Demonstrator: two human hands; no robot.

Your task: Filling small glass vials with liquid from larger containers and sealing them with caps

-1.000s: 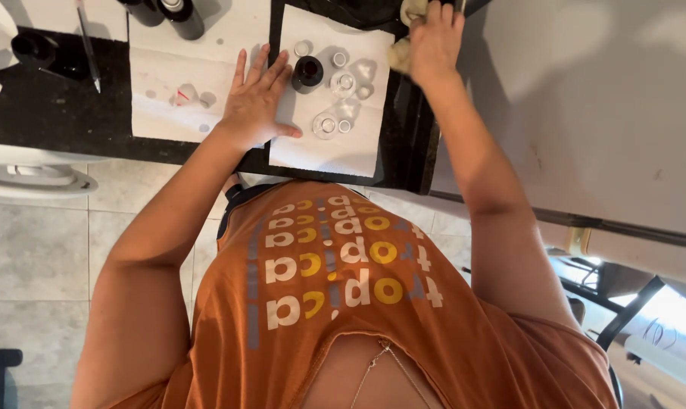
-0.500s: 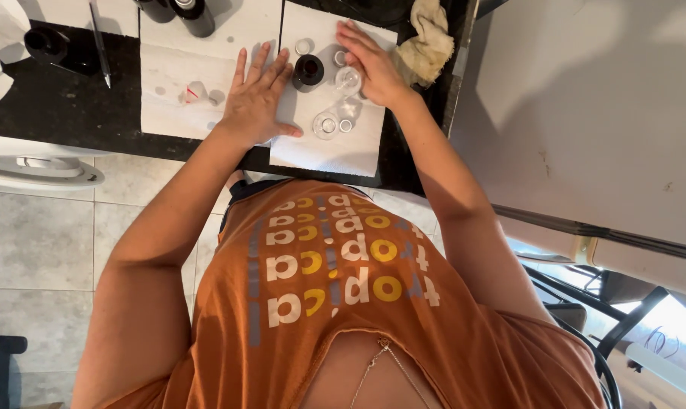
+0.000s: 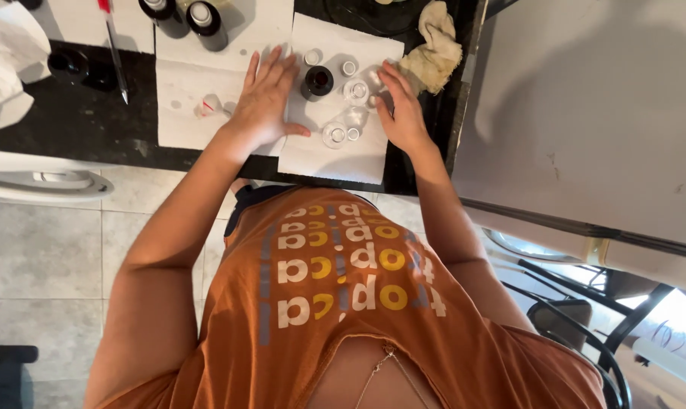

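Note:
My left hand (image 3: 266, 98) lies flat, fingers spread, on a white paper towel (image 3: 335, 155) on the dark counter. Just right of it stands a small dark bottle (image 3: 317, 81) with its mouth uncovered. Around the bottle lie several small clear glass vials and white caps (image 3: 344, 113). My right hand (image 3: 400, 110) rests on the towel's right side with its fingers at the clear vials; whether it grips one I cannot tell.
A beige cloth (image 3: 437, 47) lies at the counter's right end. Two dark capped bottles (image 3: 182, 15) stand at the top on another paper sheet (image 3: 184, 106). A red pen (image 3: 114, 49) and crumpled white paper (image 3: 6, 64) lie left. A grey appliance side (image 3: 585, 113) rises right.
My right hand left the beige cloth at the counter's right end and came down-left to the clear vials on the towel. My left hand stayed flat in place.

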